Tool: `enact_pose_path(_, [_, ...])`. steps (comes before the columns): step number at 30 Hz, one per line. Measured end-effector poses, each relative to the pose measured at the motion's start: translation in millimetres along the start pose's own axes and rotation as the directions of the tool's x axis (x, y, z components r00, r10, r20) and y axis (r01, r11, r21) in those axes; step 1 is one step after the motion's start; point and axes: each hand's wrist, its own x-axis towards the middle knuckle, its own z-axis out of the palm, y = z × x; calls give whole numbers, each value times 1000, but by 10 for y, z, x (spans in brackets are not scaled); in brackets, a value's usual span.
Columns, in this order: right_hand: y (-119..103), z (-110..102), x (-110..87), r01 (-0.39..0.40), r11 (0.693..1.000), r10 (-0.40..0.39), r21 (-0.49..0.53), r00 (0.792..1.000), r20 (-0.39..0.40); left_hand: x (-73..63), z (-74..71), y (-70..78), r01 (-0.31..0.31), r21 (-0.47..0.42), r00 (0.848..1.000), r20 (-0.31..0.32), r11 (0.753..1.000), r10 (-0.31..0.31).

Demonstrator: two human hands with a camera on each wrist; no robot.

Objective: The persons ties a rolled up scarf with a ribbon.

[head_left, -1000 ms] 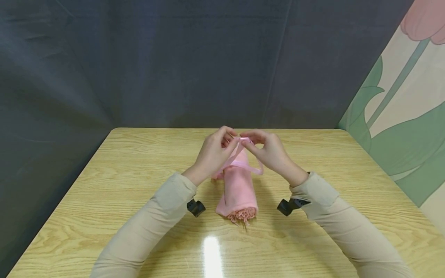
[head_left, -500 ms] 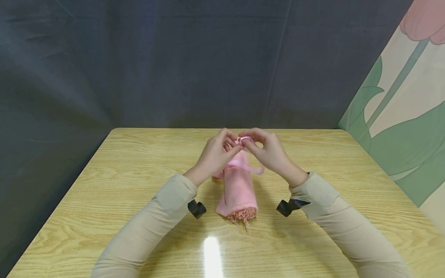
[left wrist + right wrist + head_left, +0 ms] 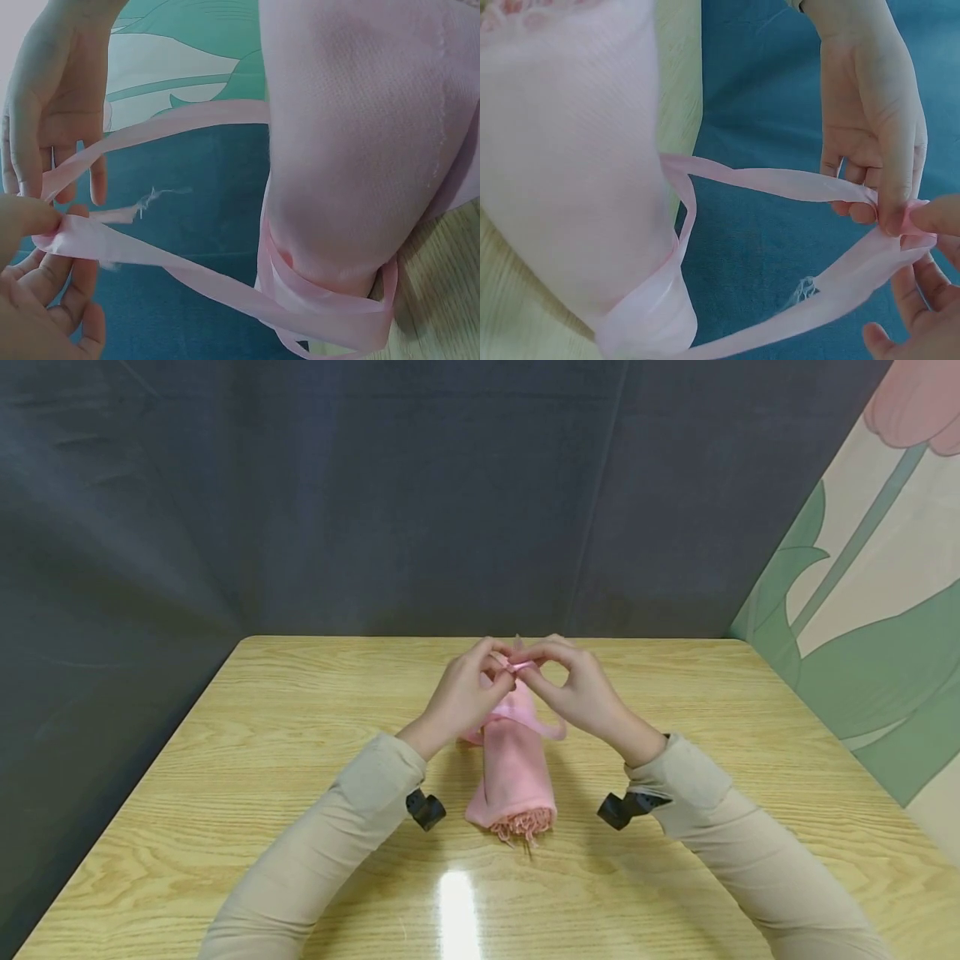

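Observation:
A pink fringed scarf, rolled up, lies lengthwise on the table. Around its far part runs a pink satin ribbon, one side looping out loosely to the right. Above the far end, my left hand and right hand meet, both pinching the ribbon between thumb and fingers. In the left wrist view, two ribbon lengths run from the scarf up to the fingertips. A frayed ribbon end shows in the right wrist view. Fingers partly hide the pinched spot.
The wooden table stands against a dark curtain. At the right is a wall with a painted tulip. Black wrist cameras hang below both cuffs, and light glares off the table's front.
The ribbon stretch between the hands has been drawn in to a small bunch at the fingertips. The right fingers have shifted slightly left against the left ones; the scarf stays put.

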Motion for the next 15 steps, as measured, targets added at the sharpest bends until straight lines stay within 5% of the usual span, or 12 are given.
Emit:
enact_pose_path(9, [3,-8,-11,-13,1000,13,22,1000,-7,5,-30,-14,31,-119,997,75,992,-22])
enact_pose_path(15, [20,-14,-19,-15,1000,15,3,1000,-5,26,-76,-35,107,-244,984,162,964,-68])
